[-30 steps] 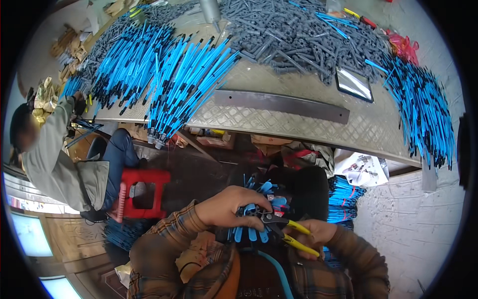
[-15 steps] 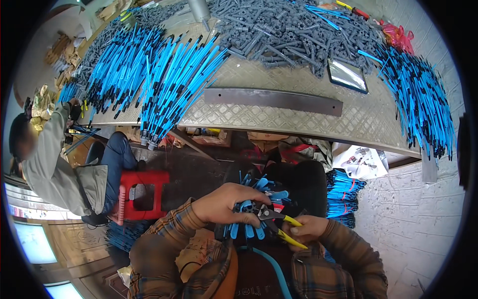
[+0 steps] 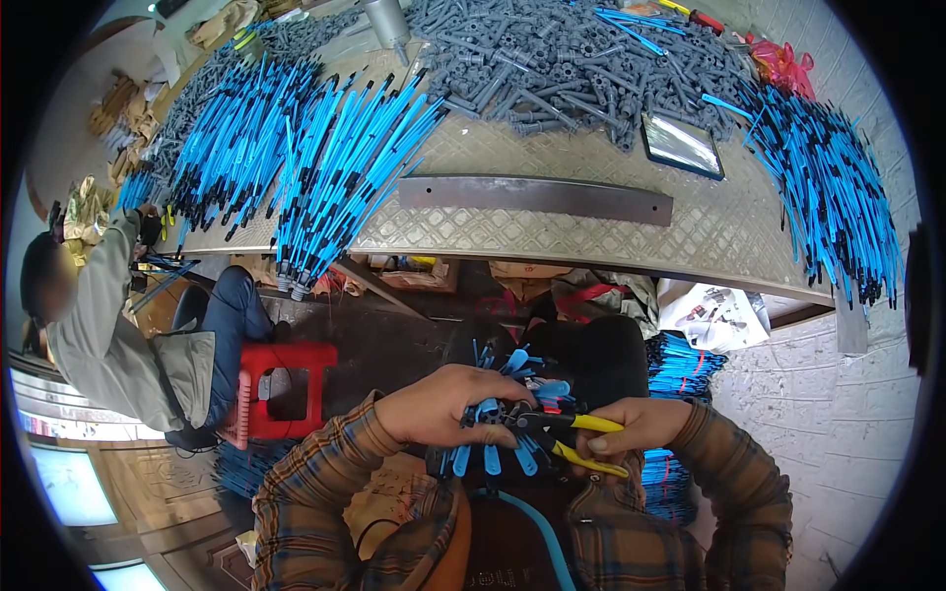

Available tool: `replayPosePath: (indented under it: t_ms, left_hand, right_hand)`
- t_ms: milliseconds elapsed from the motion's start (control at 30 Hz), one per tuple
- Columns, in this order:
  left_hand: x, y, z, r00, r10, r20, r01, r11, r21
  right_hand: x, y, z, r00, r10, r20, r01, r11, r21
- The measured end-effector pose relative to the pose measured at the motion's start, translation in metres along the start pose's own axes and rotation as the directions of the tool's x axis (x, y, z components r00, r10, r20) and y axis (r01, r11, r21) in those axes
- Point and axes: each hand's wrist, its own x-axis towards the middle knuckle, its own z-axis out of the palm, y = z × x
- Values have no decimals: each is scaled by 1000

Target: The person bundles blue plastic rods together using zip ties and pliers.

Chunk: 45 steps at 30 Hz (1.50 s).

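My left hand (image 3: 443,402) is closed around a bundle of blue strips (image 3: 493,458) with dark parts at its middle. Blue ends fan out above and below the fingers, and something red shows on the far side. In my right hand (image 3: 636,429) are pliers (image 3: 591,424) with yellow handles and a dark head. The handles are spread apart, and the head meets the bundle beside my left thumb. Exactly what the jaws touch is hidden.
Ahead stands a table (image 3: 552,236) with a flat metal bar (image 3: 532,197), a pile of grey plastic parts (image 3: 552,59), a dark-framed tablet-like panel (image 3: 682,146) and blue rod bundles (image 3: 360,148). A person (image 3: 128,335) sits at left near a red stool (image 3: 286,384). More blue bundles (image 3: 680,364) lie at right.
My right hand has risen and moved slightly right, and the pliers lie flatter against the bundle. My left hand keeps its hold with hardly any movement.
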Motion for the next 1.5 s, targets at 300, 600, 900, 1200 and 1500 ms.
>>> replayPosePath:
  t_ms: [300, 600, 900, 1200, 1500]
  left_hand:
    - [-2, -6, -5, 997, 25, 74, -23, 999, -33]
    - [5, -6, -11, 989, 24, 145, -18, 999, -46]
    - [5, 0, -11, 986, -41, 164, 44, 999, -16]
    - [4, 0, -11, 983, -30, 179, 30, 1000, 3]
    - [3, 0, -15, 981, -28, 193, 29, 1000, -5]
  right_hand:
    - [19, 19, -3, 995, -61, 73, 58, 997, 47]
    - [30, 37, -5, 980, -160, 117, 141, 977, 159]
    - [19, 27, -7, 982, -139, 130, 125, 986, 110]
    - [17, 26, -5, 989, -55, 134, 34, 988, 151]
    - [16, 29, 13, 998, -37, -43, 36, 999, -39]
